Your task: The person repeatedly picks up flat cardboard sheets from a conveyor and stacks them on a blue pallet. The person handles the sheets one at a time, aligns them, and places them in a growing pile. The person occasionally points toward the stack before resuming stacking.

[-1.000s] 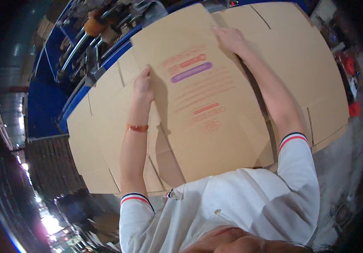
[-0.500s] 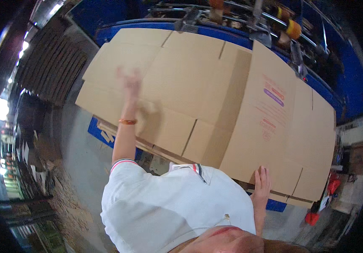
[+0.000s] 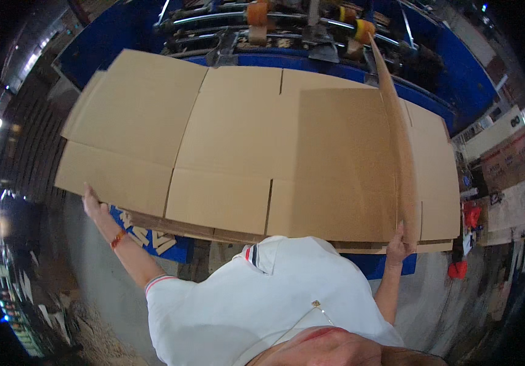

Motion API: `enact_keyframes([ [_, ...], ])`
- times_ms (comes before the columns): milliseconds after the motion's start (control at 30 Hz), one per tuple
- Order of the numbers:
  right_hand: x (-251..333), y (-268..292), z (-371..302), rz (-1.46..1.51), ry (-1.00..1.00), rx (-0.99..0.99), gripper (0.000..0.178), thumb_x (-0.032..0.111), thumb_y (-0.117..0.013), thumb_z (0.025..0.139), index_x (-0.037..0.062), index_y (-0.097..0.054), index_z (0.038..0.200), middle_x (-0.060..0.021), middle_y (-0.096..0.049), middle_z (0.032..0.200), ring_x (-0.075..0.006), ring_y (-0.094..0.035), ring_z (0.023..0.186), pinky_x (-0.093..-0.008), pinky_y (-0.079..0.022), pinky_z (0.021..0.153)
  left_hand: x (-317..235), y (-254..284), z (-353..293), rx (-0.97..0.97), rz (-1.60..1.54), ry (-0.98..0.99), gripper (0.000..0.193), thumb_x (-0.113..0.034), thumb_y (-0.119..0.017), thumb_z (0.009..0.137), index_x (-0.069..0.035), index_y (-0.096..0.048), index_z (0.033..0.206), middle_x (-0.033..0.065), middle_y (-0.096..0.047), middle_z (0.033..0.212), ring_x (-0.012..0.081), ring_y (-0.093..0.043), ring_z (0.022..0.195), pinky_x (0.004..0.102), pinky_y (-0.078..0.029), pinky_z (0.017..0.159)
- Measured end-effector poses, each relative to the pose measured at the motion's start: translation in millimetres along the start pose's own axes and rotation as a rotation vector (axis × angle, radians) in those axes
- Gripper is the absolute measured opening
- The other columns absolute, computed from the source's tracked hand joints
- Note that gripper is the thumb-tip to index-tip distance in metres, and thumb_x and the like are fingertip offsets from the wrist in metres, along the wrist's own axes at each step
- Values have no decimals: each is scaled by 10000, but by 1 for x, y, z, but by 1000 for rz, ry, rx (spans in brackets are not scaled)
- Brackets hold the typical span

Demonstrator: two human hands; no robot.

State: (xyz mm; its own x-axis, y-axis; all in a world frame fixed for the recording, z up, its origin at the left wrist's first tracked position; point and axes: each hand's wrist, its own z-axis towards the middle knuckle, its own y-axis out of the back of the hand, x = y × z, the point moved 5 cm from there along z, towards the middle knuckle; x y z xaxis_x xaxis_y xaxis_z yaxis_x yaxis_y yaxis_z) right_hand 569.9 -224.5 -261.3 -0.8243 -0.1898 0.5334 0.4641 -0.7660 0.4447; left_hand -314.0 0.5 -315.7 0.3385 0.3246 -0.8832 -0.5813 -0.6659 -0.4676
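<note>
A large flat cardboard box blank (image 3: pixel 232 134), tan with slots and crease lines, lies across a stack of sheets before me. My left hand (image 3: pixel 95 205) is closed on its near edge by the left corner, fingers on top. Toward the right, one panel of the cardboard stands up nearly edge-on as a raised flap (image 3: pixel 401 158). My right hand (image 3: pixel 401 243) pinches the near end of that flap. The print seen earlier on this panel is turned out of sight, and a shadow falls on the cardboard left of it.
Beyond the cardboard stands a blue machine (image 3: pixel 470 85) with metal shafts and orange rollers (image 3: pixel 257 13). Beneath the stack shows a blue support (image 3: pixel 180 249) with cardboard scraps (image 3: pixel 163 244) on it. Red items (image 3: pixel 471 215) and brown boxes (image 3: pixel 506 161) are at the right.
My left hand has come from above the sheet to its near left edge. My right hand now grips the printed panel, which has risen from lying flat to nearly upright. The view has shifted.
</note>
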Motion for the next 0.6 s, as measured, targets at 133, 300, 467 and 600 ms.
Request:
enact_keyframes([
  [133, -14, 6, -6, -182, -49, -49, 281, 41, -574, 876, -55, -595, 1140, -225, -620, 1142, -358, -623, 1022, -395, -492, 891, -64, -149, -153, 30, 2, -408, 341, -196, -614, 910, 25, -560, 1163, 110, -634, 1077, 212, -603, 962, 343, -481, 845],
  [300, -7, -12, 36, -211, 208, -13, 350, 50, -566, 875, -31, -545, 1215, -212, -612, 1175, -339, -623, 1039, -392, -505, 881, -78, -212, -290, 104, 494, -750, 233, -109, -582, 915, 48, -590, 1088, 94, -642, 1001, 157, -581, 858, 285, -473, 735],
  [467, -3, -6, 45, -175, 294, -55, 362, 7, -534, 865, -30, -533, 1225, -204, -602, 1198, -334, -626, 1039, -380, -508, 892, -41, -209, -312, 230, 353, -763, 216, -98, -587, 896, 59, -619, 1040, 120, -660, 848, 119, -579, 684, 258, -469, 618],
  [600, -66, -20, 24, 74, -97, -60, 504, -76, -531, 762, -4, -522, 1261, -192, -575, 1248, -331, -576, 1131, -377, -466, 960, 9, -231, -301, 497, 922, -1111, 281, -52, -608, 849, 24, -623, 1119, 170, -668, 972, 227, -655, 829, 273, -497, 664],
])
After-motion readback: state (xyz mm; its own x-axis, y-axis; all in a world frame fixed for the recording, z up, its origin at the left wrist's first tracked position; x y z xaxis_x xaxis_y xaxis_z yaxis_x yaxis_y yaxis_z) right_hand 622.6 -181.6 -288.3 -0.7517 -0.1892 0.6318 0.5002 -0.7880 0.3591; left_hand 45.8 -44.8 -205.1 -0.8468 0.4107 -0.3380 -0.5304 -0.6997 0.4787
